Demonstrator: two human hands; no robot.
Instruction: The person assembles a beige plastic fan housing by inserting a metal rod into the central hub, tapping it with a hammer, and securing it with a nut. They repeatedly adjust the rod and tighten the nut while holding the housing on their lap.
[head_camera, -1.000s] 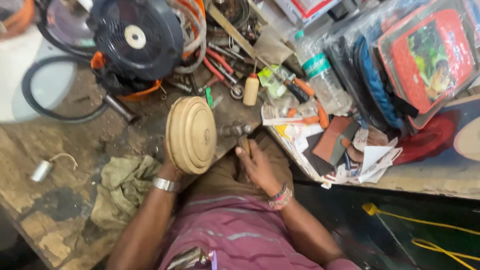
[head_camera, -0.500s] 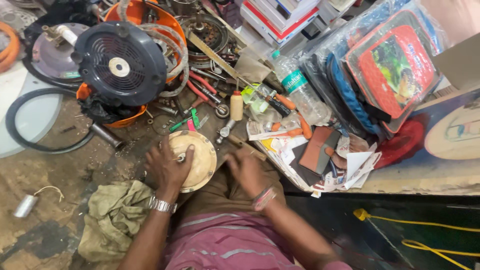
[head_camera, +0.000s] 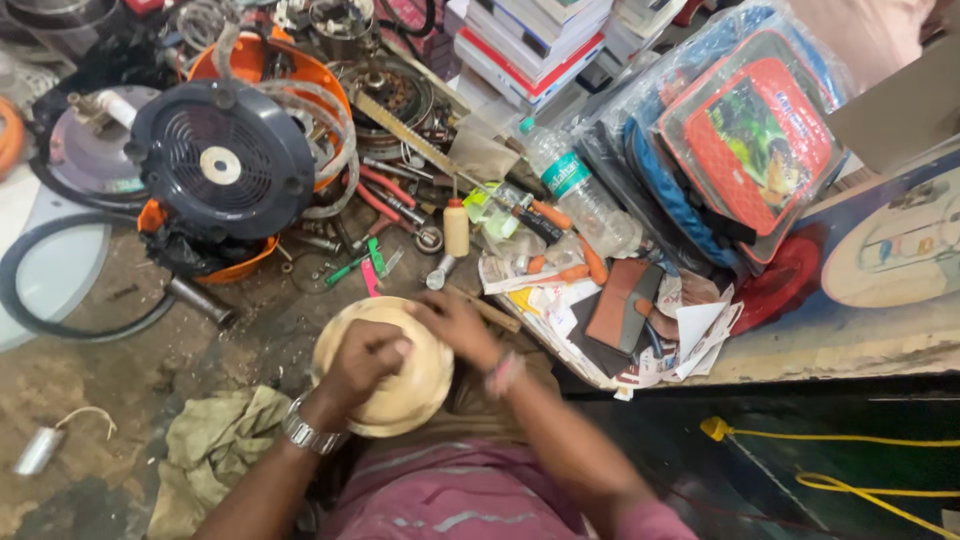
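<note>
Here, low in the centre of the frame, we grip a round cream-coloured cover (head_camera: 395, 385) over the cluttered worktop (head_camera: 150, 370): our left hand (head_camera: 362, 362) closes on its face, our right hand (head_camera: 455, 325) clasps its upper rim. A dark fan motor (head_camera: 222, 160) sits upper left, a crumpled rag (head_camera: 215, 450) lower left.

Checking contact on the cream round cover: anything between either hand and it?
Nothing visible. The left hand lies on top of the cream round cover and the right hand touches its far rim. The green rag lies off to the side.
</note>
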